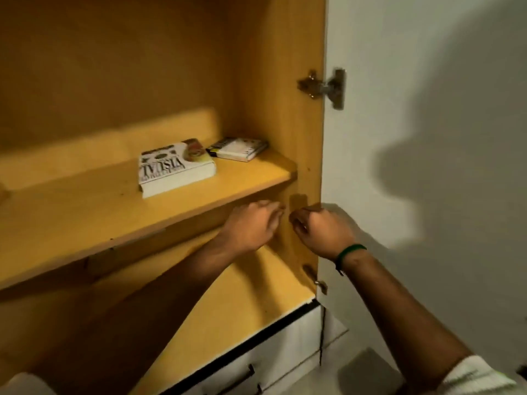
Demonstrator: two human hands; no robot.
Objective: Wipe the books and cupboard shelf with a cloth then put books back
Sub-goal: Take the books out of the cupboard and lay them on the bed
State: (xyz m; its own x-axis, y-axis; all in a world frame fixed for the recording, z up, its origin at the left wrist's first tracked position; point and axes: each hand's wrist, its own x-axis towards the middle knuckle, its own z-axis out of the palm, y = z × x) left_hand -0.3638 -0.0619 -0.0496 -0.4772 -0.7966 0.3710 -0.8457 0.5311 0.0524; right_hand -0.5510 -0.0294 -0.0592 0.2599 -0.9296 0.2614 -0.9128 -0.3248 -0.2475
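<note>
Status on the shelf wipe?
Left hand loose, right hand fisted, both below shelf. Large book, small book flat on it. No cloth in view.

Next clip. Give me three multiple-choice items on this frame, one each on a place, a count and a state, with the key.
1. Where are the left hand and right hand?
A resting on the books
B raised high above the books
C just below the front edge of the shelf, near the right side panel

2. How many books are on the shelf?
A two
B one
C four

3. How do the books lie?
A upright, spines out
B flat, covers up
C leaning on the back wall

Key:
1 C: both hands sit under the shelf edge, close to the panel.
2 A: only a thick book and a thin book are there.
3 B: both covers face up.
</note>
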